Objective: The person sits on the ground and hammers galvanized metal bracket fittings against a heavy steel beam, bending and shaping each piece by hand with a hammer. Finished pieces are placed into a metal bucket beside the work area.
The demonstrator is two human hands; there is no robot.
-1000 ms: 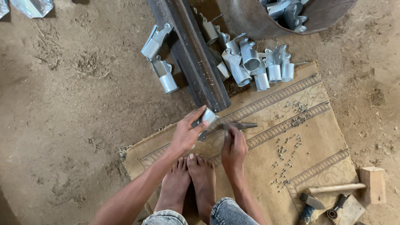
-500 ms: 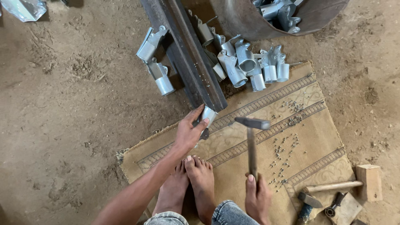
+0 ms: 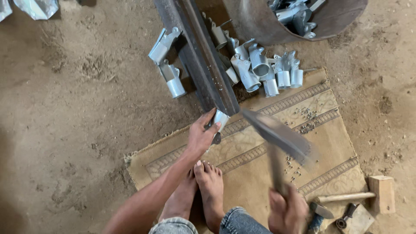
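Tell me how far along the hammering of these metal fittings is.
Done, seemingly: a heap of silver fittings beside the steel rail. In hand: the left hand pins one fitting at the rail's end; the right hand swings a blurred hammer. Left: possibly the fittings in the basin.

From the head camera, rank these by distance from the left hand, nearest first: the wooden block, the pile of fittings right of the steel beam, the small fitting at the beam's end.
1. Small fitting: at the beam's near end, held by the left hand.
2. Pile of fittings: up and right, beside the steel beam.
3. Wooden block: far lower right, off the mat's corner.
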